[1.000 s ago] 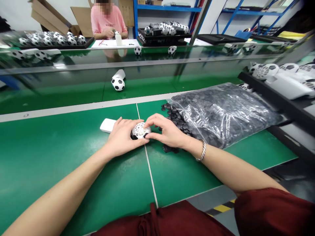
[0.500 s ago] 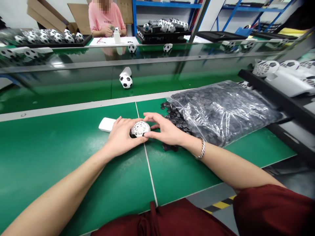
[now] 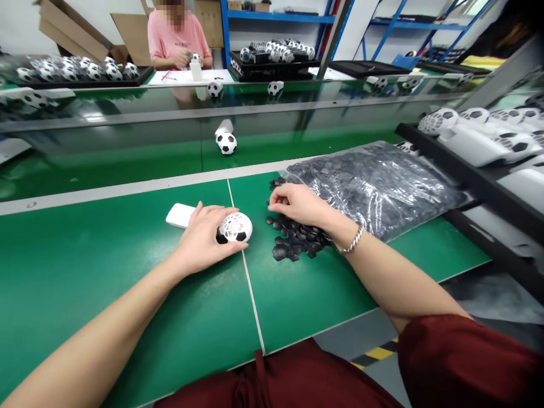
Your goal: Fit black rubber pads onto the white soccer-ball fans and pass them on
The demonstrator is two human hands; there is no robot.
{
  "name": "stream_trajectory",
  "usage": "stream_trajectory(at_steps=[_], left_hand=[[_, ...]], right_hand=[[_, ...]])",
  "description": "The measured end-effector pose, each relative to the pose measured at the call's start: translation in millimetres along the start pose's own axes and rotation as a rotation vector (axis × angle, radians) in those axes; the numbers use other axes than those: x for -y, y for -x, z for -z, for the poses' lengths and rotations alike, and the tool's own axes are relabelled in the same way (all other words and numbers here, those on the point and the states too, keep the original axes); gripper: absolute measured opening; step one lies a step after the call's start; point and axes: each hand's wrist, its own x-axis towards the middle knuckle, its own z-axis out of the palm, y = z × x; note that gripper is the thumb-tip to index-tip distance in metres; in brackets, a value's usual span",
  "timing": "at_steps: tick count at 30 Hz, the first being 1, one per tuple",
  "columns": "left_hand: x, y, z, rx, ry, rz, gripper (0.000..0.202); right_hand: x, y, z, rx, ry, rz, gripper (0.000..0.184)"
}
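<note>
My left hand [image 3: 199, 238] holds a white football-shaped fan head [image 3: 236, 226] with a lattice face and a few black patches, flat against the green table; its white handle [image 3: 180, 215] sticks out to the left. My right hand [image 3: 297, 205] rests with curled fingers on a loose pile of small black pieces [image 3: 294, 241] spilled from a clear plastic bag [image 3: 374, 184] full of the same pieces. Whether its fingertips pinch a piece I cannot tell.
A finished football fan [image 3: 226, 141] lies on the green conveyor [image 3: 106, 161] beyond the table. A black tray [image 3: 471, 175] of white fan bodies stands at right. Across the line a person in a pink shirt [image 3: 176, 37] works beside trays of football fans [image 3: 76, 71].
My right hand left the fan head and moved right onto the pile of black pieces. The left hand stays on the fan head. The fan on the conveyor has drifted right.
</note>
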Motion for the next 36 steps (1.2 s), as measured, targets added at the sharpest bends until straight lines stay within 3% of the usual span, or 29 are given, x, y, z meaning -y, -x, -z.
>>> stream_trajectory(at_steps=[2,5,9,18,23,31,36], left_hand=[[-2.9,0.6,2.7,0.063,0.017,0.022,0.06],[-8.3,2.4,1.4,0.116,0.019,0.077,0.062],[-10.3,4.0,-8.4,0.019,-0.003,0.079,0.064],[2.6,-0.1,-0.9,0.178,0.111,-0.077,0.058],[-1.5,1.3,-3.4,0.133,0.091,-0.067,0.06],[-9.5,4.6,-15.2,0.023,0.17,0.035,0.061],[-6.2,4.8,-11.7,0.039,0.217,0.009,0.058]], right_hand=[[-3.3,1.3,1.9,0.122,0.084,-0.019,0.009],[-3.9,2.1,-4.1,0.181,0.175,-0.021,0.01],[-2.3,1.8,-12.2,0.159,0.207,0.021,0.005],[11.8,6.9,-9.2,0.174,-0.277,0.199,0.005],[12.5,7.4,-11.9,0.125,-0.167,0.257,0.003],[15.6,6.9,-20.1,0.048,-0.305,0.178,0.003],[16.5,7.0,-16.0,0.048,-0.317,0.265,0.02]])
